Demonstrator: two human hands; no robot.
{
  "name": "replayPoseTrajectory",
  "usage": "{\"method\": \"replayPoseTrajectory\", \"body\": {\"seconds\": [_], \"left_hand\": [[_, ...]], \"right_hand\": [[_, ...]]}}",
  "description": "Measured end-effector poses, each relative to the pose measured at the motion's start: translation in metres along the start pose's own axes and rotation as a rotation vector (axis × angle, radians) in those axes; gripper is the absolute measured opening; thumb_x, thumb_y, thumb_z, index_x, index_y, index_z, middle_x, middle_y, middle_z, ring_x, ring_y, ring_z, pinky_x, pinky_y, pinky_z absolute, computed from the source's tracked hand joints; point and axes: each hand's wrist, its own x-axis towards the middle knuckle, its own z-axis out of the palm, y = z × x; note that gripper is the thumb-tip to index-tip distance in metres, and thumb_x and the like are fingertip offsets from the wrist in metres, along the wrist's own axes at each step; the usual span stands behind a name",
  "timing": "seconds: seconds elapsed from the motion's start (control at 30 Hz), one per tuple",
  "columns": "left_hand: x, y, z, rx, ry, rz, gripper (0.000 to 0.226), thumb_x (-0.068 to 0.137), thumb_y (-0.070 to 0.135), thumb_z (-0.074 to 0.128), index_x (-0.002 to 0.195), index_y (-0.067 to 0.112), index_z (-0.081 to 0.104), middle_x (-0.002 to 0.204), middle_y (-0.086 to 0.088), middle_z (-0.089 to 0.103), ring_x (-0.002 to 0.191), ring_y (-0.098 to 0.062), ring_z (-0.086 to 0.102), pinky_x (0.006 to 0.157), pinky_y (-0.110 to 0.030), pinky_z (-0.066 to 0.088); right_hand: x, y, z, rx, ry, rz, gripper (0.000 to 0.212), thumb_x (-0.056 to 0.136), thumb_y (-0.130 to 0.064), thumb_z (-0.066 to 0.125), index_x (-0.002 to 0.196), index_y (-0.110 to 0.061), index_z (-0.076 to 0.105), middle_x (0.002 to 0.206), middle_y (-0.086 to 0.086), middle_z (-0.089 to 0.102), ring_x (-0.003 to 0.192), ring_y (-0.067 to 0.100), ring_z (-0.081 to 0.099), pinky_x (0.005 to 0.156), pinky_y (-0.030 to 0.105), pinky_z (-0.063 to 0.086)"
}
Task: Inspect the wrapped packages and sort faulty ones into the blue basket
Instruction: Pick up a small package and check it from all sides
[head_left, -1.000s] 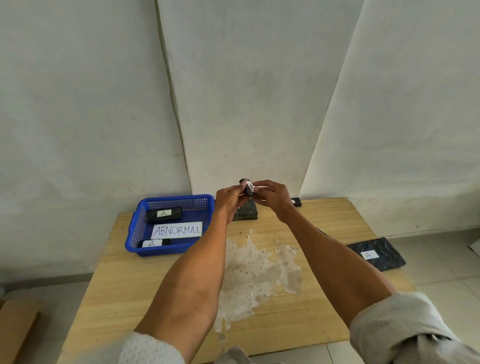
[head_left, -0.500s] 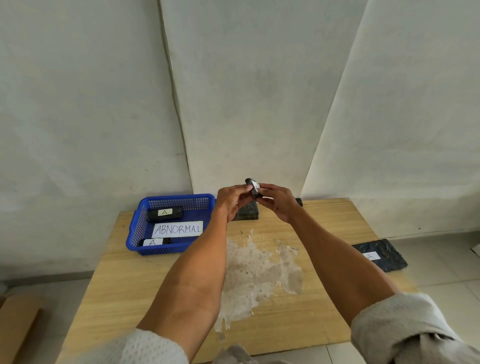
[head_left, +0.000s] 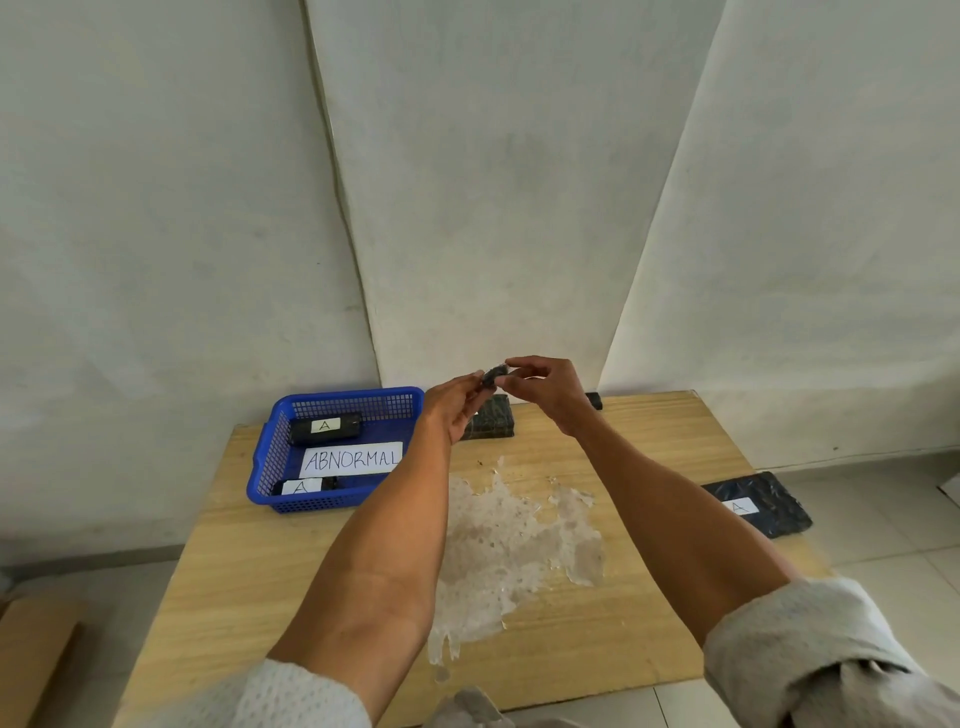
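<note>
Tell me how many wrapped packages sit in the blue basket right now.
2. The far package lies along the back wall of the blue basket; the near package lies at the front, just before the ABNORMAL sign. The sign could hide more.

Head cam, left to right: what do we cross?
cardboard → blue basket → left hand → held package → right hand → flat black package
</note>
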Motion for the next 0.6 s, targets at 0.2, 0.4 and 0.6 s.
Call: {"method": "replayPoseTrajectory", "body": {"seconds": [0.2, 0.4, 0.6], "left_hand": [[0.0006, -0.0005, 0.0001, 0.000, -0.005, -0.009, 0.023, 0.091, -0.001, 0.067, 0.112, -0.011, 0.068, 0.106, -0.025, 0.072, 0.103, -0.029, 0.072, 0.080, -0.029, 0.061], [-0.0012, 0.0022, 0.0014, -0.025, -0.020, -0.023, 0.027, 0.088, 0.002, 0.072, 0.110, -0.012, 0.067, 0.106, -0.026, 0.072, 0.097, -0.029, 0.073, 0.078, -0.031, 0.062], [-0.0054, 0.0004, -0.0018, -0.119, -0.087, -0.045, 0.030, 0.093, 0.001, 0.063, 0.121, -0.012, 0.063, 0.118, -0.024, 0.068, 0.093, -0.024, 0.073, 0.076, -0.028, 0.062]], "right_hand": [[0.0021, 0.0036, 0.0048, -0.087, 0.083, -0.026, 0.034, 0.078, -0.019, 0.086, 0.110, -0.014, 0.078, 0.091, 0.003, 0.077, 0.086, 0.012, 0.072, 0.081, 0.023, 0.057], [0.0028, 0.0034, 0.0041, -0.114, 0.083, -0.038, 0.034, 0.079, -0.016, 0.085, 0.112, -0.014, 0.077, 0.094, 0.002, 0.077, 0.082, 0.007, 0.073, 0.079, 0.021, 0.055], [-0.0047, -0.0017, 0.0107, -0.188, 0.064, -0.159, 0.050, 0.073, -0.022, 0.090, 0.120, -0.014, 0.074, 0.105, -0.001, 0.077, 0.088, 0.005, 0.075, 0.083, 0.019, 0.058]]}}
